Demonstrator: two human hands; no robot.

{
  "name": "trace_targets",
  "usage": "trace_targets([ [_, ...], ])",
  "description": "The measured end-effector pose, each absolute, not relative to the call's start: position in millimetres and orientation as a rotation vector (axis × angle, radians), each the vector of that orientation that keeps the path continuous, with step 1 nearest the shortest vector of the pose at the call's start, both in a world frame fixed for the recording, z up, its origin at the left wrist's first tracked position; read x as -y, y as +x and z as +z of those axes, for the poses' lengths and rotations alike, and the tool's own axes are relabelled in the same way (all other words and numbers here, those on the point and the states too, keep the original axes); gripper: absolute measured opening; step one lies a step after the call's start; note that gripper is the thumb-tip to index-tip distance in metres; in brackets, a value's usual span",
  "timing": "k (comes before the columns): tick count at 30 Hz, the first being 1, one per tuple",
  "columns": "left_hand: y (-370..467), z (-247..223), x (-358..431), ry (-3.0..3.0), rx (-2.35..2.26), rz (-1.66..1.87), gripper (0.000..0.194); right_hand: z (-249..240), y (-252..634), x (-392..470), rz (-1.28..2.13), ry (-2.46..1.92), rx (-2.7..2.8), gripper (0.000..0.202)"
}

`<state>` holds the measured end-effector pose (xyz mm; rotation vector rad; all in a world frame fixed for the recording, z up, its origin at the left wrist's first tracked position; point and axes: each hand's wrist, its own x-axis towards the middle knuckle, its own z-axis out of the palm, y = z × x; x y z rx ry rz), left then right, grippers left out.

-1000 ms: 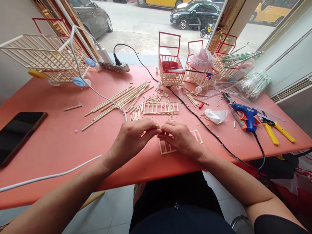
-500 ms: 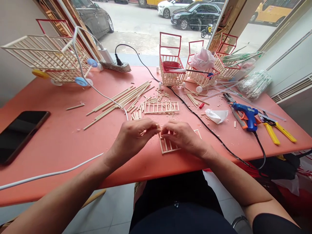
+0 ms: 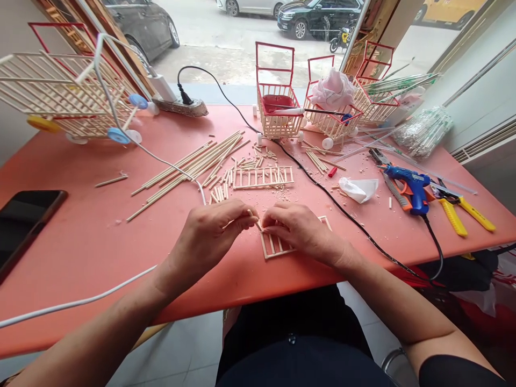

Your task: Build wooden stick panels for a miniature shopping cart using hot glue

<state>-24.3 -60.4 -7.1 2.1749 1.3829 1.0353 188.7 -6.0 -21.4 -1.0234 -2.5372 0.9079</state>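
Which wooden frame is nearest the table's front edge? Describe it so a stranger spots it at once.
Start at the salmon-pink table and find the person's right hand near its front edge. Under that hand lies a flat, pale, barred wooden frame. Unlike the similar frame farther back, amid short sticks, it is partly covered.

The nearer ladder frame (image 3: 280,253) looks matt wood; the tabletop (image 3: 121,242) smooth, glossy; the glue gun (image 3: 416,191) plastic.

left grip (image 3: 215,230): pinched | right grip (image 3: 304,232): curled inward | left forearm (image 3: 116,306), right forearm (image 3: 397,298): converging forward
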Motion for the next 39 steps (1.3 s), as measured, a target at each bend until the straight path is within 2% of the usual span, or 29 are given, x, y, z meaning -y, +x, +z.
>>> trace_targets([
  [16, -23.5, -6.1, 55.6, 2.162, -1.373, 0.964, 0.022, -19.8, 188.2, 9.5, 0.913, -1.109, 2.579, 0.007],
  [39, -23.6, -5.8, 57.4, 2.324, -1.271, 0.930, 0.019, -19.0, 186.0, 9.2, 0.905, -1.132, 2.597, 0.004],
])
